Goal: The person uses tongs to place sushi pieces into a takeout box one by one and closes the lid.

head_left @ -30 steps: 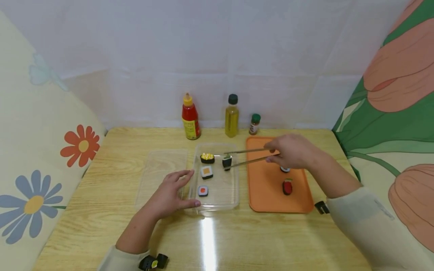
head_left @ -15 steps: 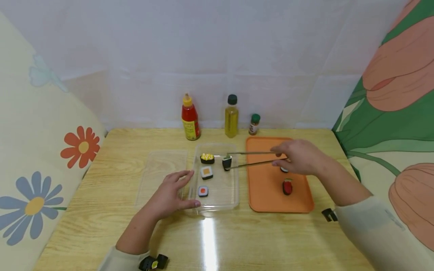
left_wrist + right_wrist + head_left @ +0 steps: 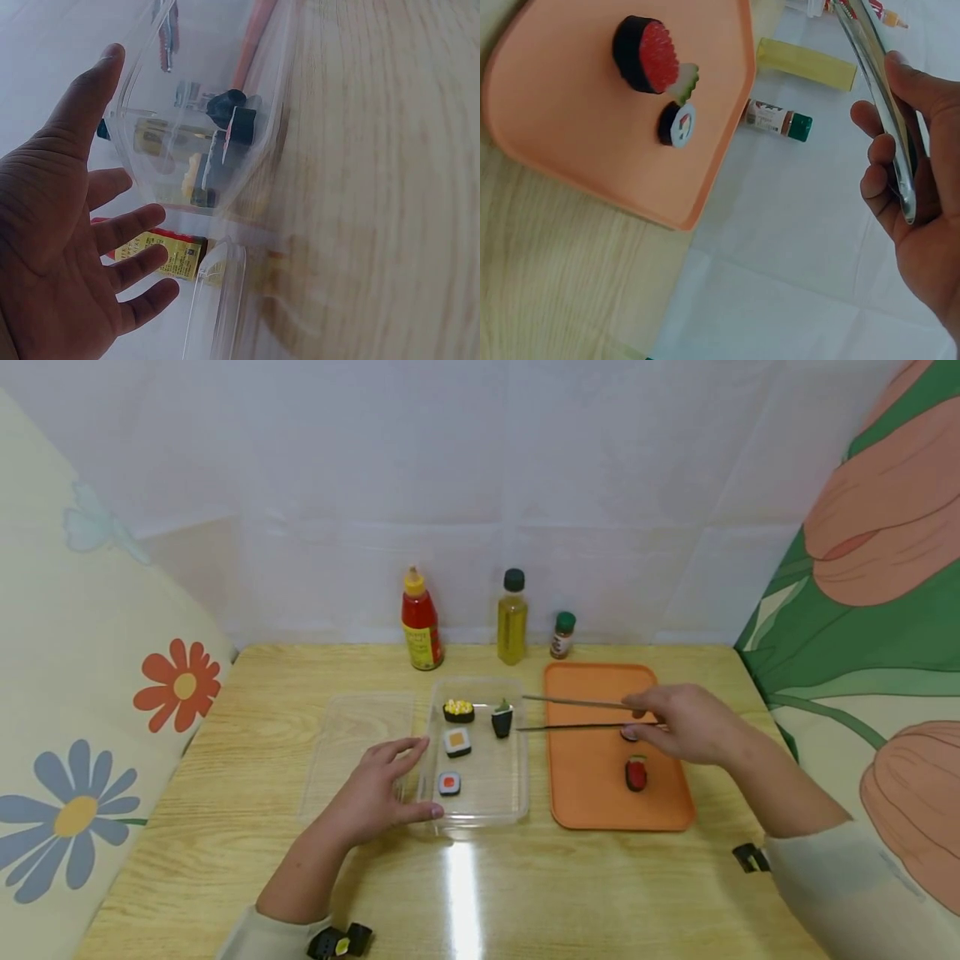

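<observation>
My right hand (image 3: 686, 727) holds metal tongs (image 3: 577, 727) over the orange tray (image 3: 592, 793). The tong tips stand apart at the right rim of a clear plastic container (image 3: 487, 785), with nothing between them. Just left of them, a black cone-shaped sushi hand roll (image 3: 502, 722) with a green top sits inside the container. Corn-topped sushi (image 3: 459, 712), a roll with an orange centre (image 3: 457, 742) and one with a red centre (image 3: 449, 783) line its left side. My left hand (image 3: 375, 789) rests at the container's left rim, fingers spread; the left wrist view shows its open palm (image 3: 52, 232).
Red-topped sushi (image 3: 649, 56) and a small white-and-black roll (image 3: 679, 124) lie on the tray. A clear lid (image 3: 360, 727) lies left of the container. Along the back stand a red sauce bottle (image 3: 422, 631), an oil bottle (image 3: 512, 627) and a green-capped spice jar (image 3: 562, 637).
The tongs have let go of the hand roll, which stays in the container. My right hand has drawn the tongs right and slightly toward me. My left hand has not moved.
</observation>
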{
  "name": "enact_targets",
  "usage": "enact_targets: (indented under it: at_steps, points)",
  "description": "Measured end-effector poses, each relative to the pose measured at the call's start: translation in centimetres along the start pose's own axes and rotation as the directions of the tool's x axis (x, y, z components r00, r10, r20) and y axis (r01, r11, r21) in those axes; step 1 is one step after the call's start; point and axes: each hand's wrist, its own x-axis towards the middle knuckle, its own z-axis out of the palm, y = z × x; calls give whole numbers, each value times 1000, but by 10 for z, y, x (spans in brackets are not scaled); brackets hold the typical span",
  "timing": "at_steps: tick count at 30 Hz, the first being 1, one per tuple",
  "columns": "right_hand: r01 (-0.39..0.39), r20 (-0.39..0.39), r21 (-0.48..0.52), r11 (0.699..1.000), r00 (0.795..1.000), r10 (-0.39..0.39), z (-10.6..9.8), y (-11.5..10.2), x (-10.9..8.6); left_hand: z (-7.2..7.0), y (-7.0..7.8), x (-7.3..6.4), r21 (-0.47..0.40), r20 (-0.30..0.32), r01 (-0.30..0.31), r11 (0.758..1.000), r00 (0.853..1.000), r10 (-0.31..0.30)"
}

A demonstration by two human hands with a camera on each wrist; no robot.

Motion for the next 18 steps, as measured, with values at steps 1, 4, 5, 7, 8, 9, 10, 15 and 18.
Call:
enact_targets:
  at_steps: [1, 4, 5, 7, 8, 9, 10, 15, 18]
  points:
    - [6, -12, 4, 1000, 1000, -6, 1, 1, -2, 0, 0, 0, 0, 0, 1, 1000, 1000, -1]
    - [23, -54, 8, 1000, 998, -22, 2, 5, -9, 0, 0, 0, 2, 0, 0, 1000, 1000, 0]
    - [25, -66, 10, 1000, 998, -24, 2, 6, -12, 0, -1, 0, 2, 0, 0, 1000, 1000, 0]
    - [24, -83, 7, 1000, 996, -23, 3, 8, -15, -1, -1, 1, 3, -1, -1, 1000, 1000, 1]
    - [20, -88, 4, 1000, 996, -20, 3, 8, -17, -1, -1, 1, 3, -2, -1, 1000, 1000, 1]
    - [14, -91, 1, 1000, 996, -14, 3, 9, -19, -1, -1, 1, 4, -2, -2, 1000, 1000, 2]
    - [8, -93, 2, 1000, 996, -8, 3, 10, -21, -1, -1, 1, 5, -3, -2, 1000, 1000, 2]
    - [-18, -103, -9, 1000, 995, 17, 4, 14, -30, 0, -1, 1, 4, -2, -6, 1000, 1000, 7]
    - [-26, -113, -5, 1000, 993, 25, 5, 16, -35, 0, -1, 1, 3, -1, -9, 1000, 1000, 9]
